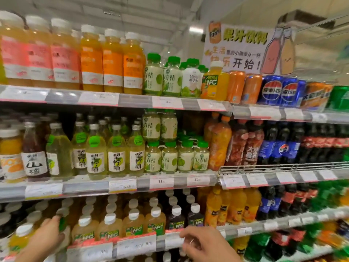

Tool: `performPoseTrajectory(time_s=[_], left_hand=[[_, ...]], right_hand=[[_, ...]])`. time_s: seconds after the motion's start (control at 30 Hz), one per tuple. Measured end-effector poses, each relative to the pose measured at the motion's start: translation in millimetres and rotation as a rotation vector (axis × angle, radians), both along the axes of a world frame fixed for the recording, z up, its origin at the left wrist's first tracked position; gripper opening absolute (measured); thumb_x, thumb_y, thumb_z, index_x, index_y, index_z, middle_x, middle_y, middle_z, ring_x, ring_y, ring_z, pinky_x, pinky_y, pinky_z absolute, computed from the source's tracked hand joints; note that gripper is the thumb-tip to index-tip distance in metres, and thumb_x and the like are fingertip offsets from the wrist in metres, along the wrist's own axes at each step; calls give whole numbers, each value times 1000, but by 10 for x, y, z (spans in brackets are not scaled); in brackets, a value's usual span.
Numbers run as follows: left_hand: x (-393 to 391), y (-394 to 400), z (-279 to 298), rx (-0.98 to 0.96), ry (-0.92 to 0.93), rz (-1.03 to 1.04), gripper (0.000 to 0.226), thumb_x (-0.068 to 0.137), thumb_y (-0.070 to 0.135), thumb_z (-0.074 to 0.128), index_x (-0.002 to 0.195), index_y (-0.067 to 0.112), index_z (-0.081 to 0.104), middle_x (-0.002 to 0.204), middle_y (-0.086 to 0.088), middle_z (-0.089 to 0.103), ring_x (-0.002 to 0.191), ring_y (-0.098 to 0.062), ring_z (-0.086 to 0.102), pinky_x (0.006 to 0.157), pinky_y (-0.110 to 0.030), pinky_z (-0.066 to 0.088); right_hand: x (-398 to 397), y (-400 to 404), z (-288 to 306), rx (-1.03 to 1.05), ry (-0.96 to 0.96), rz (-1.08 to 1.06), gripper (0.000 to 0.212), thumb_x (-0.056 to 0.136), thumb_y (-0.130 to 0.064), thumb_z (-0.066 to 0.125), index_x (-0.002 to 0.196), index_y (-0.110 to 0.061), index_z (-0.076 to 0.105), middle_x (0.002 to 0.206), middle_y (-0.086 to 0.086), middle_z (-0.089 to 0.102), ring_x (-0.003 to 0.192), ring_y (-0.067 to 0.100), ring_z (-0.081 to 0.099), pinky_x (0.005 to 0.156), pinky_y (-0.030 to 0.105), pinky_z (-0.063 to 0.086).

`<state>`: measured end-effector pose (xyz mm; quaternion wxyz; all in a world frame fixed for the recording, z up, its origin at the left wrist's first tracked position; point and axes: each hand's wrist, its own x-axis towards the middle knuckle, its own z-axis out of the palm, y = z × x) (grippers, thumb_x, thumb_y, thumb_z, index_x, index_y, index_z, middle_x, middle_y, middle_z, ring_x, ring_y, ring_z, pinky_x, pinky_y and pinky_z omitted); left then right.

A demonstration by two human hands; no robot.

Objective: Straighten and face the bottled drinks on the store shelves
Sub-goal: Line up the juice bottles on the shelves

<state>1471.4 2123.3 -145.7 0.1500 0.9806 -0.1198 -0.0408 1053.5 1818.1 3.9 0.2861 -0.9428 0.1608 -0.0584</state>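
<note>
Two hands working lowest visible shelf (170, 241): left hand (48, 236) wrapping, seemingly gripping, pale juice bottle (63, 224); right hand (205, 242) hovering loosely curled, holding nothing, before white-capped NFC juice bottles (134, 226) holding amber liquid.

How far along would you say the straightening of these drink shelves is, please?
The tall pink- and orange-labelled juice bottles on the top shelf already stand in an even, forward-facing row. In hand: the left hand grips a green-labelled bottle on the lower shelf, while the right hand hovers by the price rail. Left: the small green-capped cream-labelled bottles stacked loosely on the middle shelf.
</note>
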Motion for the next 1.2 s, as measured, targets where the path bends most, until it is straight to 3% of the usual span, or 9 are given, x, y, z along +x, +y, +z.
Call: performPoseTrajectory(time_s=[0.13, 0.33, 0.43, 0.63, 0.77, 0.87, 1.0, 1.13, 1.2], left_hand=[[-240, -13, 72, 5, -90, 22, 45, 91, 29, 65, 129, 9, 53, 118, -14, 56, 105, -33, 64, 86, -39, 50], [-394, -42, 197, -45, -163, 31, 47, 90, 27, 69, 131, 11, 54, 120, -11, 57, 107, -30, 62, 88, -40, 52], [-469, 0, 317, -138, -220, 15, 44, 86, 23, 74, 123, 8, 58, 115, -14, 58, 102, -35, 61, 85, -44, 51], [-713, -43, 1028, -147, -301, -31, 50, 85, 37, 77, 121, 9, 60, 113, -14, 61, 102, -35, 62, 83, -44, 51], [-997, -47, 1477, -33, -128, -255, 41, 88, 42, 74, 119, 17, 64, 110, -4, 69, 95, -21, 63, 81, -35, 52], [-1304, -156, 1742, 8, -91, -435, 36, 89, 44, 72, 118, 26, 62, 105, 10, 63, 93, -8, 60, 78, -24, 47], [-1678, -417, 2117, -39, -236, -537, 21, 92, 52, 63, 97, 37, 50, 92, 14, 59, 79, 0, 54, 62, -18, 37], [-2001, -758, 2530, -71, -408, -593, 30, 92, 61, 51, 104, 34, 47, 96, 14, 55, 82, -2, 54, 68, -25, 46], [-2156, -945, 2746, -51, -502, -616, 37, 92, 65, 46, 110, 32, 45, 100, 14, 52, 83, -7, 55, 73, -30, 51]], right_hand=[[3, -4, -8, -75, 28, 48, 21, 98, -40, 62, 118, -38, 69, 93, -21, 73, 86, -5, 66, 73, 11, 49], [44, -55, 24, -118, 25, 54, 18, 99, -40, 62, 115, -40, 68, 91, -22, 73, 87, -4, 67, 77, 21, 55], [84, -75, 66, -157, -22, 66, 18, 98, -39, 64, 115, -37, 69, 89, -22, 72, 85, -5, 65, 72, 14, 51], [264, -123, 190, -159, -40, 132, 25, 98, -42, 62, 122, -38, 67, 100, -23, 69, 93, -7, 63, 82, 18, 53], [335, -170, 388, -122, -34, 192, 26, 98, -45, 62, 123, -40, 66, 103, -23, 70, 92, -3, 65, 85, 25, 55], [330, -230, 530, -132, -58, 231, 27, 98, -46, 62, 124, -39, 66, 108, -23, 69, 97, -4, 64, 87, 27, 55], [274, -343, 696, -143, -110, 263, 26, 97, -46, 62, 122, -39, 66, 110, -22, 70, 100, -5, 64, 89, 26, 56], [191, -506, 928, -173, -179, 263, 29, 99, -43, 63, 127, -36, 66, 109, -22, 69, 98, -5, 63, 84, 18, 52], [163, -603, 1079, -192, -220, 261, 28, 99, -41, 63, 125, -34, 67, 107, -20, 69, 96, -3, 64, 84, 21, 54]])
